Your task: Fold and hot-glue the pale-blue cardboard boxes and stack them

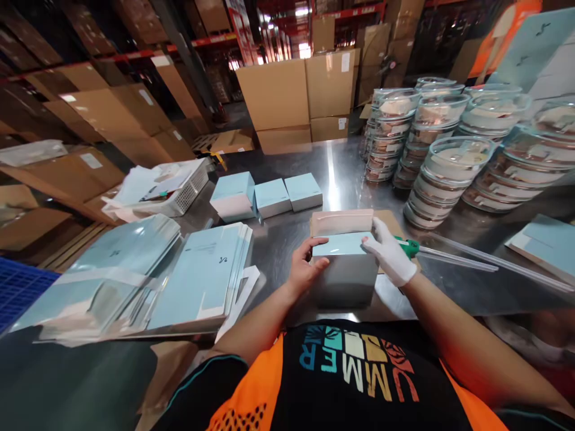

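Note:
A light blue box stands on the metal table close in front of me, its near side in shadow. A pale flap or panel rises along its far edge; I cannot tell if it is joined to the box. My bare left hand grips the left side, thumb and fingers at the top edge. Around the right side is my right hand in a white glove, its thumb on the top. Just right of the glove lies a green handle, beside long clear strips. Brown cardboard shows behind the box.
Three light blue boxes sit at the table's far left. Flat blue sheets are stacked at left, near a white basket of papers. Stacked round clear containers crowd the right. Cartons stand beyond the table.

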A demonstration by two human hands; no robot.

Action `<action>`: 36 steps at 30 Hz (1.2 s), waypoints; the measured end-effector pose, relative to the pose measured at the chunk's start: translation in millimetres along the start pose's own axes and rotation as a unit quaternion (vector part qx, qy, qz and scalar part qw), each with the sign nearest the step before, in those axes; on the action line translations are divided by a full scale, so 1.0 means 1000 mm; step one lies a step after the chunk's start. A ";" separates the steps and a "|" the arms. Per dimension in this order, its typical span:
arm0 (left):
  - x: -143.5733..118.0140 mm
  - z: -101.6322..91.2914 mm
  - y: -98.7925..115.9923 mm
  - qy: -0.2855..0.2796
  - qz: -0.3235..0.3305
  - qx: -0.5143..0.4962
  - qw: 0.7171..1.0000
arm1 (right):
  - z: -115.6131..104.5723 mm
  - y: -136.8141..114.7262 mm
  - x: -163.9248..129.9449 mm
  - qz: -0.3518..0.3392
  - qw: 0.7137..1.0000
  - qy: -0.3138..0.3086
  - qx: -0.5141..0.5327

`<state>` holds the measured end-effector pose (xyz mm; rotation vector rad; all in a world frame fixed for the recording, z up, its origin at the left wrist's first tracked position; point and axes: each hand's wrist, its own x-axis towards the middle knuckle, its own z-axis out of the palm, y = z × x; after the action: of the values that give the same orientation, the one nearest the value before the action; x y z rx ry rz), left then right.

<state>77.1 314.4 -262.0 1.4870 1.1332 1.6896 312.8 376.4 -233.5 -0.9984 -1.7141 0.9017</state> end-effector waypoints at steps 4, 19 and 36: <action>0.000 -0.008 -0.006 -0.044 0.023 0.016 0.999 | 0.005 -0.010 0.001 0.021 0.998 -0.053 0.022; 0.016 -0.025 0.010 -0.210 0.180 0.049 0.960 | -0.016 -0.017 -0.037 -0.207 0.969 -0.129 -0.029; -0.048 -0.022 -0.043 -0.131 -0.164 0.094 0.973 | 0.010 0.069 -0.055 0.088 0.996 0.024 0.004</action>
<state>59.9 287.7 -322.4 1.4868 1.3335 1.1541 332.3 353.0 -317.2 -1.1704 -1.5996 0.9862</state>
